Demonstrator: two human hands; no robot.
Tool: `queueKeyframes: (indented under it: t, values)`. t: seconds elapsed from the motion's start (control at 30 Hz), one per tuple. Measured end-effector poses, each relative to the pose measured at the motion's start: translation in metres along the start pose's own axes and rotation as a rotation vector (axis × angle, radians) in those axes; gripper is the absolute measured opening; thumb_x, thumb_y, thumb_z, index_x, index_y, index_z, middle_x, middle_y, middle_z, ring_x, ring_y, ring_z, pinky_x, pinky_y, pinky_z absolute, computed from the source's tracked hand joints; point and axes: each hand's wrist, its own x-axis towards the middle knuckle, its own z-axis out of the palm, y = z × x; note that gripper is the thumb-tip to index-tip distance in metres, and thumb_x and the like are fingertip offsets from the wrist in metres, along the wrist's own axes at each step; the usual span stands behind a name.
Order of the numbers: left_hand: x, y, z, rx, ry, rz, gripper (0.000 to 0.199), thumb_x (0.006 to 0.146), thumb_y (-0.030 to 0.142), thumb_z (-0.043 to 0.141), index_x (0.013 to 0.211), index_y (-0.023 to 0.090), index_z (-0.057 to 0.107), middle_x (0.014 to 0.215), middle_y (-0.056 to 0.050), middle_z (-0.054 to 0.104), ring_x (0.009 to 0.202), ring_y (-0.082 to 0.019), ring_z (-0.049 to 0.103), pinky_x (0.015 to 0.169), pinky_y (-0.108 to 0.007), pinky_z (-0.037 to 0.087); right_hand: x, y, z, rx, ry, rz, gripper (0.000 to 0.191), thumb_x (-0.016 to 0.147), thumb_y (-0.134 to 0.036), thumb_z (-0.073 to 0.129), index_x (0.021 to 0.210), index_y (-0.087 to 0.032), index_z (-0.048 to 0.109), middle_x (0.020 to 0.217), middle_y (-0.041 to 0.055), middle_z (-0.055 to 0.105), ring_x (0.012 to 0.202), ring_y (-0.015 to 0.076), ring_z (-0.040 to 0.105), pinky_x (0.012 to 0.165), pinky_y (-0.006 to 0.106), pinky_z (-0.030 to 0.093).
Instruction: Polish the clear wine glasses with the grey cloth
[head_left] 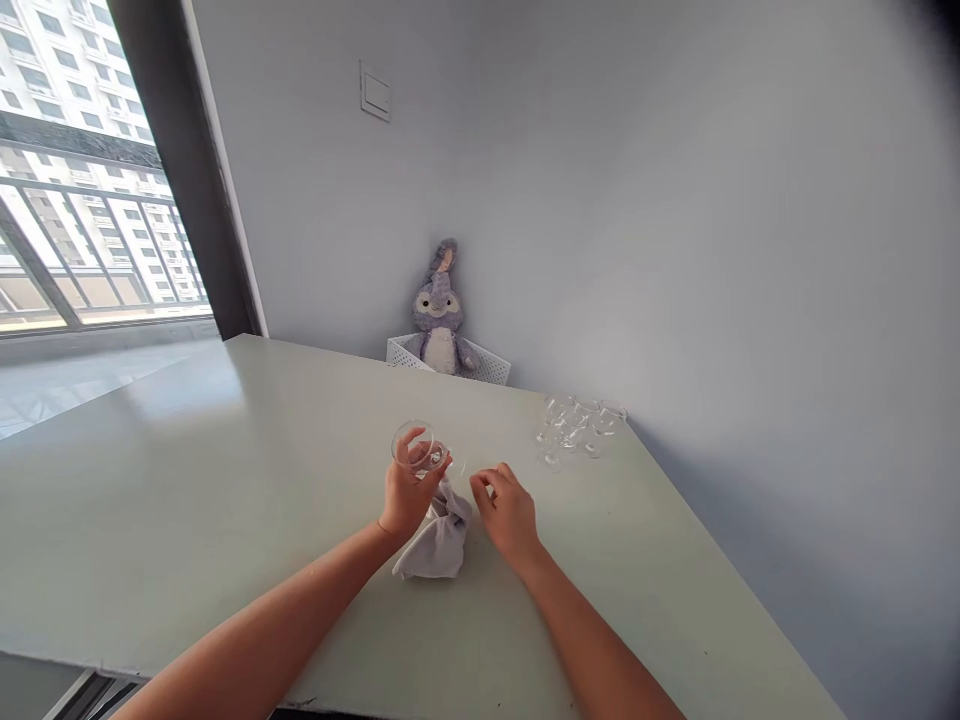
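Note:
My left hand (409, 492) is closed around a clear stemmed glass (415, 446), tilted above the table with its rim toward the upper left and its foot toward my right hand. Just right of the glass's foot, my right hand (508, 510) has its fingers curled together in a pinch. Whether anything small is between those fingertips cannot be made out. A crumpled pale grey cloth (442, 545) lies on the table below the glass, between my two wrists; neither hand appears to grip it.
Several clear stemmed glasses (574, 425) stand grouped near the right edge of the pale green table (225, 480). Behind the table a purple plush rabbit (440, 325) sits in a white perforated basket (491, 368). Walls close off the back and right; a window (90, 180) is at left.

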Motion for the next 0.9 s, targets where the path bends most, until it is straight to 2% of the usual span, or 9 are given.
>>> queueKeyframes:
  t: [0.07, 0.13, 0.23, 0.3, 0.47, 0.6, 0.73, 0.8, 0.9]
  values:
    - [-0.001, -0.006, 0.002, 0.043, -0.003, 0.053, 0.034, 0.072, 0.028, 0.06, 0.102, 0.021, 0.046, 0.078, 0.0, 0.063, 0.066, -0.013, 0.061, 0.064, -0.027, 0.048, 0.001, 0.001, -0.002, 0.006, 0.128, -0.06, 0.028, 0.087, -0.034, 0.038, 0.082, -0.019, 0.061, 0.078, 0.0017, 0.054, 0.051, 0.008, 0.045, 0.054, 0.021, 0.038]
    - [-0.005, -0.011, 0.004, 0.097, -0.003, 0.122, 0.031, 0.071, 0.027, 0.061, 0.099, 0.021, 0.047, 0.079, 0.0, 0.063, 0.063, -0.011, 0.059, 0.067, -0.028, 0.048, 0.0, 0.0, -0.001, 0.036, 0.189, -0.135, 0.024, 0.087, -0.03, 0.038, 0.089, -0.019, 0.06, 0.079, 0.0024, 0.054, 0.053, 0.0087, 0.046, 0.056, 0.022, 0.039]
    - [-0.014, -0.013, 0.008, 0.164, -0.016, 0.232, 0.021, 0.069, 0.026, 0.062, 0.086, 0.021, 0.052, 0.086, -0.002, 0.062, 0.067, -0.012, 0.058, 0.073, -0.03, 0.048, -0.004, -0.004, 0.003, 0.035, 0.178, -0.247, 0.024, 0.087, -0.026, 0.039, 0.103, -0.019, 0.056, 0.082, 0.0039, 0.054, 0.065, 0.0123, 0.05, 0.062, 0.024, 0.041]
    - [-0.021, -0.01, 0.011, 0.176, -0.045, 0.241, 0.018, 0.067, 0.026, 0.064, 0.082, 0.02, 0.055, 0.092, -0.004, 0.062, 0.071, -0.013, 0.058, 0.072, -0.029, 0.047, -0.007, -0.007, 0.005, 0.017, 0.134, -0.28, 0.023, 0.087, -0.026, 0.04, 0.103, -0.02, 0.056, 0.081, 0.0046, 0.054, 0.071, 0.0148, 0.051, 0.064, 0.025, 0.041]
    - [-0.033, 0.001, 0.016, 0.075, -0.097, 0.133, 0.023, 0.066, 0.027, 0.065, 0.088, 0.023, 0.058, 0.099, -0.005, 0.06, 0.083, -0.019, 0.057, 0.078, -0.031, 0.044, -0.007, -0.007, 0.006, -0.026, 0.058, -0.231, 0.019, 0.085, -0.03, 0.041, 0.081, -0.02, 0.057, 0.073, 0.0045, 0.055, 0.067, 0.0164, 0.05, 0.059, 0.027, 0.038]
    - [-0.03, -0.002, 0.017, -0.039, -0.167, 0.103, 0.045, 0.067, 0.025, 0.062, 0.11, 0.025, 0.049, 0.104, -0.005, 0.058, 0.081, -0.016, 0.054, 0.078, -0.031, 0.043, 0.002, 0.007, 0.004, -0.028, 0.062, -0.15, 0.019, 0.084, -0.028, 0.042, 0.091, -0.02, 0.058, 0.078, 0.0048, 0.06, 0.07, 0.0175, 0.054, 0.066, 0.028, 0.04]
    - [-0.019, -0.022, 0.02, -0.009, -0.206, -0.02, 0.04, 0.072, 0.026, 0.055, 0.111, 0.025, 0.045, 0.103, -0.003, 0.056, 0.072, -0.012, 0.051, 0.073, -0.028, 0.043, 0.012, 0.019, -0.006, -0.045, 0.189, -0.014, 0.025, 0.085, -0.031, 0.04, 0.1, -0.018, 0.056, 0.073, 0.0051, 0.062, 0.062, 0.017, 0.055, 0.065, 0.029, 0.04]
    - [-0.012, -0.033, 0.021, 0.036, -0.242, -0.128, 0.034, 0.072, 0.027, 0.054, 0.105, 0.023, 0.049, 0.095, -0.002, 0.058, 0.07, -0.012, 0.051, 0.07, -0.027, 0.042, 0.017, 0.012, -0.016, -0.111, 0.243, -0.084, 0.024, 0.085, -0.031, 0.04, 0.098, -0.019, 0.056, 0.074, 0.0068, 0.062, 0.062, 0.0178, 0.054, 0.061, 0.029, 0.039]
    - [-0.004, -0.044, 0.022, 0.061, -0.276, -0.208, 0.027, 0.068, 0.027, 0.056, 0.095, 0.021, 0.053, 0.085, -0.001, 0.059, 0.069, -0.014, 0.052, 0.068, -0.027, 0.041, 0.021, -0.017, -0.037, -0.198, 0.276, -0.342, 0.018, 0.084, -0.027, 0.042, 0.091, -0.02, 0.057, 0.073, 0.0073, 0.06, 0.064, 0.0183, 0.051, 0.06, 0.031, 0.037]
